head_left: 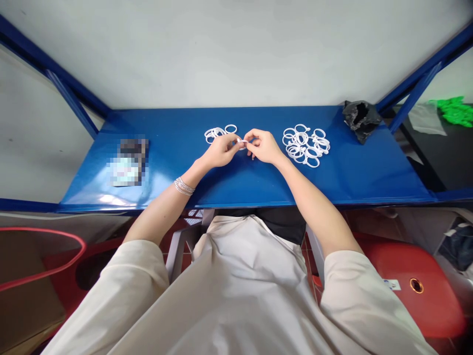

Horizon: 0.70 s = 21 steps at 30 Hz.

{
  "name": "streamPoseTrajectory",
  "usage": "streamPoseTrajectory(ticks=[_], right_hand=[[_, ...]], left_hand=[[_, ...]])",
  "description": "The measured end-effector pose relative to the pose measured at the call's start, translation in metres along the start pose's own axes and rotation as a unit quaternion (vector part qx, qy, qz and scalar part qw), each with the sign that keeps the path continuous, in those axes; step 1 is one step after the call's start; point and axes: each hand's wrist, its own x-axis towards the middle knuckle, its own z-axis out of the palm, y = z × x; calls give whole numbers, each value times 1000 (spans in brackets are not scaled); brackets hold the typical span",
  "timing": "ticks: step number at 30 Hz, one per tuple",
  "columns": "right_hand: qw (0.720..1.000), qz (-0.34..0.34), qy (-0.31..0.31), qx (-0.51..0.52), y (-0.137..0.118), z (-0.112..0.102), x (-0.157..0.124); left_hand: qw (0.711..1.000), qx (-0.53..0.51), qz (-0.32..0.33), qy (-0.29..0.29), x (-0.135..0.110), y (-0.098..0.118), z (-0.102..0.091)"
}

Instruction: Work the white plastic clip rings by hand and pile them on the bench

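Between my two hands, over the middle of the blue table, is a small white plastic ring (243, 142). My left hand (222, 149) is closed, pinching one side of it with thumb and finger. From the other side my right hand (263, 145) pinches it as well, and fingers cover much of the ring. Just beyond my left hand lie several white rings (231, 128), some overlapping. A larger loose pile of white rings (302, 138), with small round tabs, spreads to the right of my right hand.
A crumpled black plastic bag (361, 121) sits at the table's back right corner. On the left of the blue table (170, 187) lies a pixelated flat item (128, 162). Blue frame bars rise at both sides. A red stool (414, 291) stands below right.
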Motion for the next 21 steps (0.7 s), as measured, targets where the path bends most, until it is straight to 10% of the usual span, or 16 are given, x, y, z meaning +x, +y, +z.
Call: streamPoseTrajectory(ticks=[8, 21], right_hand=[[978, 96, -70, 174, -10, 5, 1], [966, 139, 19, 216, -23, 37, 1]], left_hand=[[996, -77, -29, -43, -1, 5, 0], [942, -322, -69, -63, 3, 13, 8]])
